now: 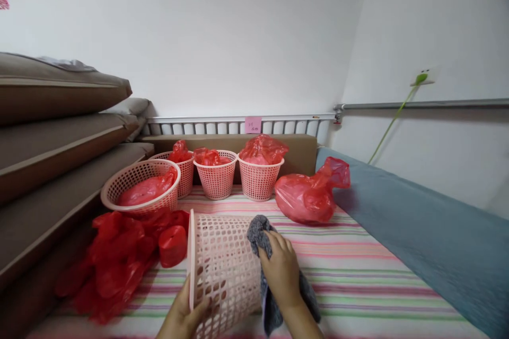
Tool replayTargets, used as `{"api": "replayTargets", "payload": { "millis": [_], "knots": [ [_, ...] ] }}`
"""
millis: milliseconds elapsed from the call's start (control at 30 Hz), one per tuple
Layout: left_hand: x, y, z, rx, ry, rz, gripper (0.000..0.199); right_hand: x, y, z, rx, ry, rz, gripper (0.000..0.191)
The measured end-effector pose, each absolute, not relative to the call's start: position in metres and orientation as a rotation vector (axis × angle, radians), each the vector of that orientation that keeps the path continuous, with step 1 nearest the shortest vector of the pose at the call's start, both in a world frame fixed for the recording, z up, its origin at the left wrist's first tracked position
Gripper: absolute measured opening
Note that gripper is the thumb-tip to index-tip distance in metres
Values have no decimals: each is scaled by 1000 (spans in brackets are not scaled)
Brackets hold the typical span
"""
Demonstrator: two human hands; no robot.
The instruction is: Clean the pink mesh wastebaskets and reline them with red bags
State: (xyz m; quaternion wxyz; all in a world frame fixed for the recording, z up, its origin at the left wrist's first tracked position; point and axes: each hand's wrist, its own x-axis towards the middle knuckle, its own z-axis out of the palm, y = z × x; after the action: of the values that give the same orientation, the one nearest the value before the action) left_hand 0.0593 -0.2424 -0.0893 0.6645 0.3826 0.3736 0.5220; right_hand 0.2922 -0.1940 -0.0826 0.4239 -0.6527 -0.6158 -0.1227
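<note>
A pink perforated plastic basket (226,259) lies tipped on its side above the striped sheet, its rim facing left. My left hand (186,310) grips it near the rim at the lower left, with some fingers seen through the holes. In my right hand (281,267) is a bunched grey cloth (260,230), pressed against the base end of the basket; part of the cloth hangs down below the wrist. Left of the basket are a roll of red plastic bags (173,246) and a heap of loose red plastic bags (115,259).
Several similar baskets (260,180) stand at the back, holding red bags. A tied red bag (306,196) sits at the right on the striped sheet (358,265). Stacked cushions (59,169) rise at the left. A blue-grey surface (417,228) runs along the right wall.
</note>
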Motion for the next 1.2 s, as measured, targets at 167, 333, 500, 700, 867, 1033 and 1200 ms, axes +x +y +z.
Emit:
{"api": "replayTargets", "payload": {
  "millis": [167, 333, 500, 700, 867, 1033, 1200],
  "knots": [
    [66, -249, -125, 1001, 824, 1156, 91, 287, -168, -66, -1712, -1542, -242, 31],
    [67, -239, -106, 1007, 840, 1186, 96, 287, -166, -70, -1714, -1557, -252, 33],
    [75, -216, -35, 990, 888, 1237, 61, 291, -184, -89, -1660, -1539, -312, 34],
    [77, -218, -19, 869, 928, 1231, 68, 294, -206, -109, -1591, -1523, -384, 35],
    [72, -227, -44, 815, 878, 1236, 86, 294, -199, -106, -1572, -1516, -411, 35],
    [68, -225, -70, 779, 866, 1218, 107, 291, -178, -89, -1608, -1511, -388, 35],
    [59, -232, -89, 820, 811, 1177, 113, 281, -167, -68, -1715, -1534, -318, 33]
  ]
}}
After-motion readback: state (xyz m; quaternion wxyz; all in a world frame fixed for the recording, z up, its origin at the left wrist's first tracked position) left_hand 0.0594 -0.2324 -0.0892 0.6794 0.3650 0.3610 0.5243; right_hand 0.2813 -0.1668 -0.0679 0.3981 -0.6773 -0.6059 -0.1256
